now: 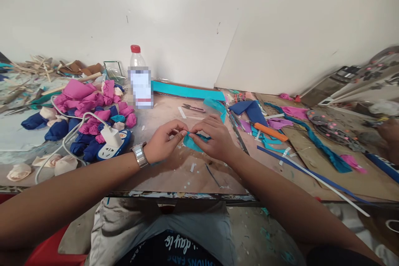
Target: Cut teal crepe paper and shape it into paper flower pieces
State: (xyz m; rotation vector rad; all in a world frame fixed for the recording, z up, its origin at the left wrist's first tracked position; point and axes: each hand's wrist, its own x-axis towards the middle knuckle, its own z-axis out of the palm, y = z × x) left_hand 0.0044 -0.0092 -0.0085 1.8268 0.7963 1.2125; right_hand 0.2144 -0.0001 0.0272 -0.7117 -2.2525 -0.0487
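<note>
Surface: cluttered worktable (174, 174) against a white wall.
Container: plastic bottle (139, 77), red cap, at 11 o'clock; contents cannot be told.
Left hand (163, 143): wristwatch worn, fingers pinching the teal fabric strip (192, 142).
Right hand (215, 138): curled, gripping the same strip at table centre.
Surroundings: fabric rosettes (87, 112) and power strip (114, 147) at 9 o'clock; scissors (193, 108) at 12; orange tool (270, 131) at 2.

Left hand (163, 143) and right hand (215, 138) pinch a teal fabric strip (193, 141) together, in front of the plastic bottle (140, 79); scissors (193, 108) lie just right of it.
</note>
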